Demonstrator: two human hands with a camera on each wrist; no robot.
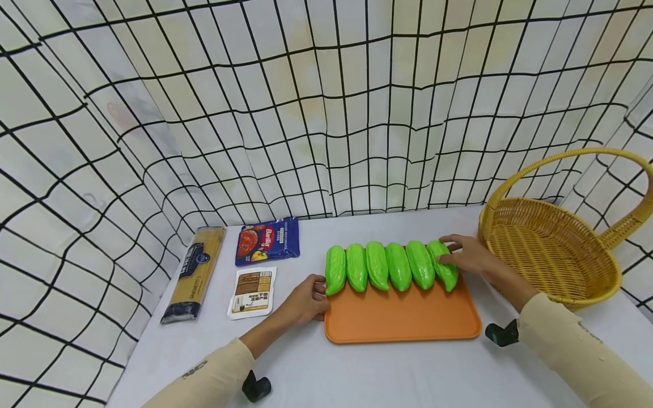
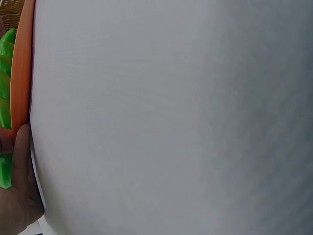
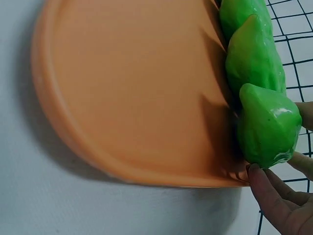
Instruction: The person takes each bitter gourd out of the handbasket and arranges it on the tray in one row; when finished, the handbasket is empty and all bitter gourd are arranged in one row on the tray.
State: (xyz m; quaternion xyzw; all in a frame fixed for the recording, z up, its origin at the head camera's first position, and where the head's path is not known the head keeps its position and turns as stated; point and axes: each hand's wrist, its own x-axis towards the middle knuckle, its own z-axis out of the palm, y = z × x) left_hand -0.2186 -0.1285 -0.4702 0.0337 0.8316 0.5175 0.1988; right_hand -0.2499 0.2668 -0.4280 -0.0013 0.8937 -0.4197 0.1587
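Several glossy green bitter gourds (image 1: 377, 266) lie side by side in a row along the far edge of an orange tray (image 1: 403, 317). At the tray's left side, my left hand (image 1: 304, 300) pinches the rim, with the thumb inside it and a finger outside in the left wrist view. My right hand (image 1: 466, 255) holds the rightmost gourd (image 3: 269, 127), its fingers spread around the upper part and one fingertip beside the tray's edge. Part of that gourd's far side is hidden by the hand.
Right of the tray stands a yellow wicker basket (image 1: 548, 249) with a tall handle. To the left lie a spaghetti pack (image 1: 196, 275), a blue Barilla pouch (image 1: 267, 241) and a white-edged packet (image 1: 252, 293). A cloth with a black grid (image 1: 357, 113) hangs behind the table.
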